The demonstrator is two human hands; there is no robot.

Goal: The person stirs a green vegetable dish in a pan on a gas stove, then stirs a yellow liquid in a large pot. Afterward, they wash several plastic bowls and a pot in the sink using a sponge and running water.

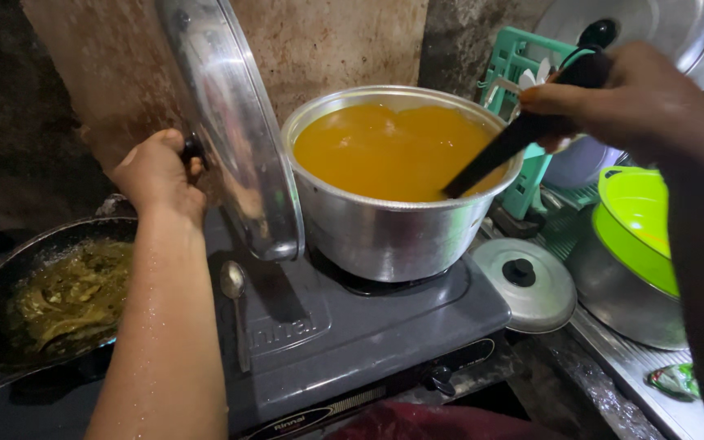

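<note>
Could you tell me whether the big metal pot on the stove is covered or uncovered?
Uncovered: the left hand holds the lid tilted beside the pot, and the orange liquid shows.

pot mouth open | lid blocks left | rack crowds right

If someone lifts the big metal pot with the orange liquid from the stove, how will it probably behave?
The pot looks filled nearly to its rim with orange liquid, so it is probably heavy and would slosh or spill if tilted. Its smooth shiny wall shows no handles from this view, so it may be slippery to hold. The metal is likely stiff.
</note>
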